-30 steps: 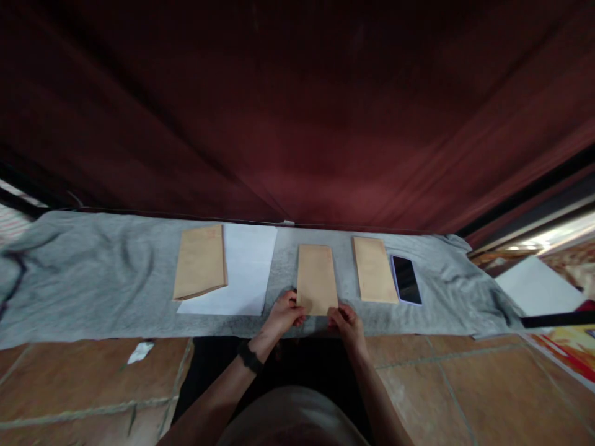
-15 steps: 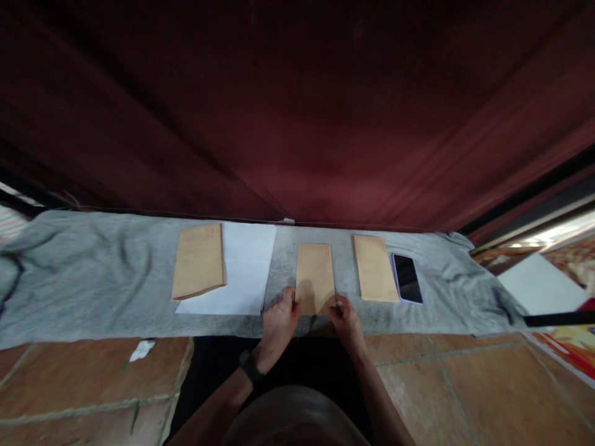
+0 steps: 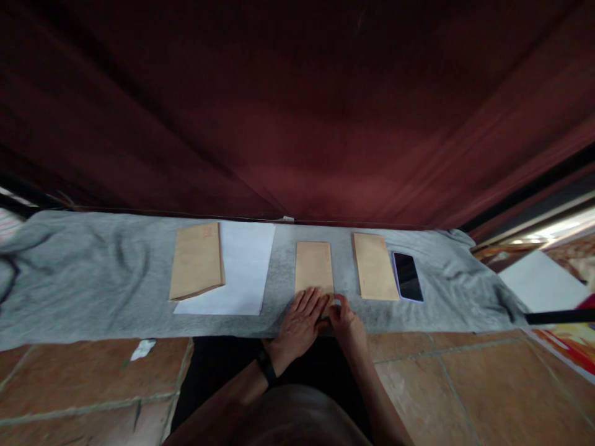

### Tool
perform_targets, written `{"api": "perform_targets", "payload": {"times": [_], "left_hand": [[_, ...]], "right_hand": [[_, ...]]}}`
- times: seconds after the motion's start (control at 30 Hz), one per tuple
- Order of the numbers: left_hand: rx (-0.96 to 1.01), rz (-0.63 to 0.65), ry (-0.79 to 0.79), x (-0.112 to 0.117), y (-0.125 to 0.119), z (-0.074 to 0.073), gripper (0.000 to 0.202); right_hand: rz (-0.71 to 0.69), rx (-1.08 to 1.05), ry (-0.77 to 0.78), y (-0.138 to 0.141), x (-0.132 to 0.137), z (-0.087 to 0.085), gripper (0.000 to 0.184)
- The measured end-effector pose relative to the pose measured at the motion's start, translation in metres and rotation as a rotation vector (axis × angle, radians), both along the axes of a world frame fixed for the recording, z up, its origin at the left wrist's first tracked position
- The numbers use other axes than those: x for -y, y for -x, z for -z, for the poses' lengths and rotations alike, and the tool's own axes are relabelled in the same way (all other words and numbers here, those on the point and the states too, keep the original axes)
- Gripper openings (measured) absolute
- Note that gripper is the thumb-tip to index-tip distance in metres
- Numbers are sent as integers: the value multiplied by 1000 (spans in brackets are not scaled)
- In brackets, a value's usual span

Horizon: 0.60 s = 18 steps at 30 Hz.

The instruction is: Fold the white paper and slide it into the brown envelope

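A brown envelope (image 3: 314,265) lies on the grey cloth (image 3: 93,279) straight ahead of me. My left hand (image 3: 302,322) lies flat on its near end, fingers stretched out and together. My right hand (image 3: 344,322) is at the envelope's near right corner, fingers curled in a pinch at the edge. A black band sits on my left wrist. Another brown envelope (image 3: 374,266) lies just to the right, apart from my hands.
A stack of brown envelopes (image 3: 196,260) rests on white paper (image 3: 244,266) at the left. A dark phone (image 3: 407,277) lies right of the envelopes. A dark red curtain (image 3: 297,111) hangs behind. Tiled floor (image 3: 83,384) is nearest me, with white sheets (image 3: 539,284) at the far right.
My left hand has moved from the envelope's left corner onto its near end and flattened out. My right hand has stayed at the right corner.
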<state>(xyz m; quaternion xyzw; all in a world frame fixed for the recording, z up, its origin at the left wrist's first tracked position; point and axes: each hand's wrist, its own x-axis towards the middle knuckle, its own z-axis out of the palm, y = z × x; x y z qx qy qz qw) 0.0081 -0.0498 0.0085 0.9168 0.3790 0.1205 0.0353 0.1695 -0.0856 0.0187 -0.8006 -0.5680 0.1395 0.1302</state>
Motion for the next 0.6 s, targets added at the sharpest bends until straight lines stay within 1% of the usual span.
{"api": "perform_targets", "payload": {"times": [0.07,0.13,0.2,0.27,0.33,0.43,0.5,0.6], "left_hand": [[-2,2,-1,-2,-1,-1,56],[11,-3,16,-8,-3,-5,49],[30,-22,42,-17,-7,-9,45],[43,-32,61,-28,-13,-10,44],[48,-11,67,-39,-19,-7,46],[43,17,61,-56,-29,1,50],[36,13,54,-68,-35,6,52],[36,1,51,-86,-44,7,54]], "right_hand": [[-44,30,-2,2,3,-2,34],[-119,27,-51,3,8,-2,34],[-193,10,-100,4,13,1,35],[-231,-11,-131,4,19,5,37],[-247,-42,-160,4,22,9,39],[-238,-92,-182,3,24,11,39],[-230,-104,-188,2,23,11,39],[-224,-97,-197,2,22,11,37]]}}
